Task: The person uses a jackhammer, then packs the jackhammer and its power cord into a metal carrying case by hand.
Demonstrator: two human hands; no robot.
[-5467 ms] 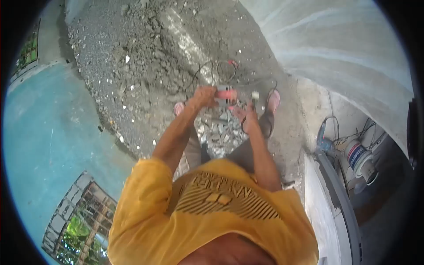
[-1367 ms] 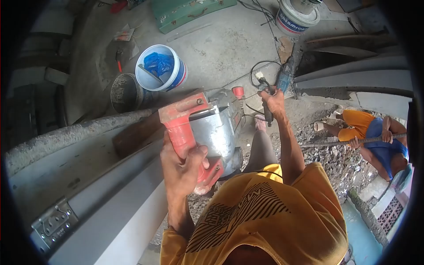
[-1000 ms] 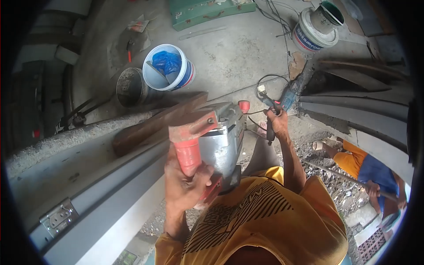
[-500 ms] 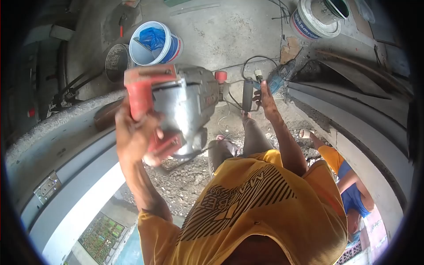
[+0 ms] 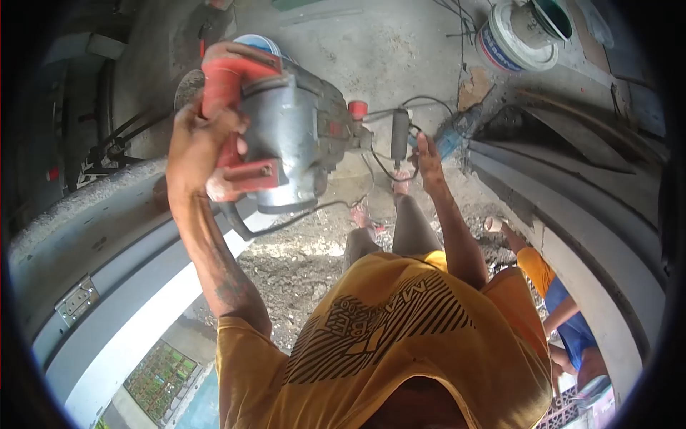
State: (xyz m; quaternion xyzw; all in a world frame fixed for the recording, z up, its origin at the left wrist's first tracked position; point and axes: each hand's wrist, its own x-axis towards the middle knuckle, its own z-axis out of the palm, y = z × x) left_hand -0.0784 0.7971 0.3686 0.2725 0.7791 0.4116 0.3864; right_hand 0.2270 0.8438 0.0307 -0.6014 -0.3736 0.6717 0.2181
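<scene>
My left hand (image 5: 204,146) is wrapped around the red rear handle of a demolition hammer (image 5: 293,136), a bulky tool with a silver-grey body. It is held up in front of me, its front end pointing right. A black side grip (image 5: 400,134) stands out near that front end. Right beside this grip is my right hand (image 5: 431,164), fingers stretched out and seen edge-on. From the handle's lower end a black power cord (image 5: 300,216) trails to the right. Beyond my right fingers lies a blue power tool (image 5: 451,136) on the floor.
A white paint bucket (image 5: 496,43) stands at back right; another bucket (image 5: 259,43) is partly hidden behind the hammer. Broken rubble (image 5: 289,275) lies around my legs, between a left frame (image 5: 128,300) and a right ledge (image 5: 586,236). Another person (image 5: 561,307) is at lower right.
My left hand has raised the demolition hammer and moved slightly left, so it now covers much of the back-left bucket. My right hand remains near the side grip.
</scene>
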